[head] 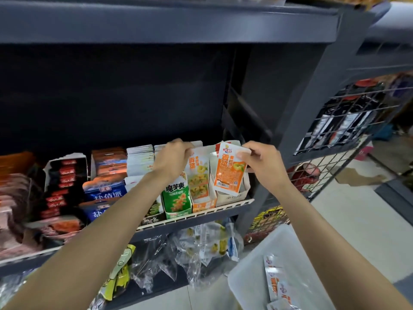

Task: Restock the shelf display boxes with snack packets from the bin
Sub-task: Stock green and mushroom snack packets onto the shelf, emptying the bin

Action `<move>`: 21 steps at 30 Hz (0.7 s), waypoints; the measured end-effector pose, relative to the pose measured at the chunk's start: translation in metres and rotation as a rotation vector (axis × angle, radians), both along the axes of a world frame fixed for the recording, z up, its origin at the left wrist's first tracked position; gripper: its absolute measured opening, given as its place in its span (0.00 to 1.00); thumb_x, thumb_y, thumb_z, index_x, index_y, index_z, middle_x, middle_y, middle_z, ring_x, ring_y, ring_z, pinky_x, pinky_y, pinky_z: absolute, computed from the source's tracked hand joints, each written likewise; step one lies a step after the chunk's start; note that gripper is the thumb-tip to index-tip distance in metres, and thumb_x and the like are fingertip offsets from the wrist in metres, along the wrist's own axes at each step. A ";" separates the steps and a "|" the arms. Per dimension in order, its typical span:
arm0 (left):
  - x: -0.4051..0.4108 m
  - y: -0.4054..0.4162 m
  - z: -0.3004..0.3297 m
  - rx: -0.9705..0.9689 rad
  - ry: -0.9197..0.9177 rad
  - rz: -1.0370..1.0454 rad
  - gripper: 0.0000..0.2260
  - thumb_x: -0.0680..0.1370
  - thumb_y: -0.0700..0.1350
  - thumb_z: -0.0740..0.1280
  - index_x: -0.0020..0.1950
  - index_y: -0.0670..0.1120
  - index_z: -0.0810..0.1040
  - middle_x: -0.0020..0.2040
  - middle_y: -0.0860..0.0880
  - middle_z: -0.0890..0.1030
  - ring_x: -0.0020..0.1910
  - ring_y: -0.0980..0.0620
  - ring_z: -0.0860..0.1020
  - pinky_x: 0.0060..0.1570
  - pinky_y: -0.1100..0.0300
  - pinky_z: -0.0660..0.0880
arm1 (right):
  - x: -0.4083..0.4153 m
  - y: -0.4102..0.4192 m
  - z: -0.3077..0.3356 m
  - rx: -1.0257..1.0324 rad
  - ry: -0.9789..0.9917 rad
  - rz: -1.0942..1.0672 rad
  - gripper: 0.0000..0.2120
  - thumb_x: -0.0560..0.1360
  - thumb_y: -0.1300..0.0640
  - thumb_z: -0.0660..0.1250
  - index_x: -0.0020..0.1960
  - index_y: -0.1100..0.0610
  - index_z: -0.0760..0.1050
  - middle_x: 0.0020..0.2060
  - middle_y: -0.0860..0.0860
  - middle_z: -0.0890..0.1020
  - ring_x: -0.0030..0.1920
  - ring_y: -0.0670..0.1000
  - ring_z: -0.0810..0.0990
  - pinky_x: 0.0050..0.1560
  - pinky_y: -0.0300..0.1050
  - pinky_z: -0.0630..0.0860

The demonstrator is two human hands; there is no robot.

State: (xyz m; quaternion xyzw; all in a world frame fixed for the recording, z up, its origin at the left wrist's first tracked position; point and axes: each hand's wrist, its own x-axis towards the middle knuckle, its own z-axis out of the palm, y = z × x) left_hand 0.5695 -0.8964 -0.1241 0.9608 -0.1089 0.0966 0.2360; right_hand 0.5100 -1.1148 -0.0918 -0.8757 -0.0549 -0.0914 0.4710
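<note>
Orange and white, the snack packet (230,170) sits right of the frame's middle, pinched near its top edge by the right hand (262,162), thumb and fingers pressed onto it. It stands upright with its lower end inside the white display box (242,193) at the right end of the shelf (201,217). The left hand (173,158) is just left of it, fingers curled over the top of the packets in the neighbouring box (201,177), the one printed with yellow rings; whether it truly grips one or only rests there I cannot tell, since the fingertips are hidden behind the packets.

Further left along the same shelf stand a green box (177,199), blue packets (105,190), a row of dark packets with red labels (63,182), and brownish packs blurred at the frame's left edge. White packets (139,159) are stacked on edge behind the left wrist.

In the lower right of the frame lies the pale translucent bin (250,274) on the floor, with a few more orange and white packets (276,280) lying in it. Below the shelf, in the lower middle, clear plastic bags (201,247) of snacks sit on the bottom level. A wire grid panel (348,130) hangs at the right of the frame, with dark goods behind it.
</note>
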 end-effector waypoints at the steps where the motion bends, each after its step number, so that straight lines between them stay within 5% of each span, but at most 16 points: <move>1: 0.001 -0.001 -0.004 0.038 0.022 -0.011 0.10 0.80 0.44 0.61 0.59 0.47 0.79 0.54 0.45 0.78 0.52 0.44 0.78 0.49 0.53 0.74 | 0.001 0.002 0.001 0.001 0.005 -0.003 0.06 0.77 0.59 0.65 0.42 0.53 0.76 0.41 0.46 0.81 0.47 0.48 0.82 0.47 0.55 0.81; 6: 0.008 -0.007 -0.016 0.351 0.102 -0.022 0.14 0.78 0.40 0.62 0.63 0.49 0.75 0.60 0.46 0.76 0.63 0.46 0.69 0.59 0.53 0.64 | 0.004 0.005 0.004 -0.014 0.005 -0.047 0.05 0.77 0.59 0.64 0.44 0.53 0.76 0.45 0.48 0.82 0.46 0.46 0.82 0.43 0.50 0.82; 10: -0.006 -0.010 -0.006 -0.054 -0.017 -0.096 0.16 0.77 0.41 0.65 0.64 0.47 0.74 0.58 0.47 0.76 0.58 0.48 0.73 0.58 0.54 0.70 | 0.010 0.010 0.001 0.022 0.023 -0.105 0.02 0.76 0.62 0.63 0.48 0.56 0.74 0.46 0.53 0.82 0.46 0.49 0.82 0.37 0.49 0.83; 12: -0.023 -0.017 0.007 -0.296 0.127 -0.284 0.19 0.76 0.45 0.68 0.67 0.48 0.72 0.56 0.50 0.78 0.53 0.54 0.76 0.55 0.58 0.73 | 0.014 0.020 0.001 0.057 0.034 -0.114 0.03 0.75 0.62 0.63 0.49 0.57 0.72 0.41 0.51 0.79 0.41 0.48 0.80 0.38 0.50 0.83; 15: -0.032 -0.026 0.012 -0.251 0.254 -0.365 0.32 0.71 0.55 0.72 0.72 0.53 0.64 0.55 0.57 0.77 0.53 0.61 0.75 0.55 0.64 0.71 | 0.020 0.039 0.001 0.008 0.050 -0.099 0.05 0.75 0.60 0.64 0.50 0.57 0.70 0.38 0.45 0.76 0.38 0.45 0.77 0.40 0.36 0.78; 17: -0.030 -0.025 0.011 -0.276 0.196 -0.281 0.29 0.72 0.52 0.72 0.70 0.51 0.67 0.52 0.56 0.78 0.49 0.60 0.77 0.53 0.64 0.73 | 0.021 0.052 -0.002 0.111 0.098 -0.029 0.07 0.76 0.58 0.65 0.52 0.58 0.70 0.39 0.43 0.76 0.42 0.43 0.76 0.43 0.34 0.76; 21: -0.027 -0.012 0.004 -0.170 0.126 -0.175 0.09 0.77 0.40 0.64 0.56 0.43 0.74 0.36 0.51 0.78 0.37 0.49 0.79 0.35 0.60 0.72 | 0.026 0.064 -0.013 0.438 0.284 0.101 0.09 0.79 0.55 0.61 0.58 0.55 0.70 0.46 0.48 0.78 0.53 0.49 0.79 0.48 0.48 0.81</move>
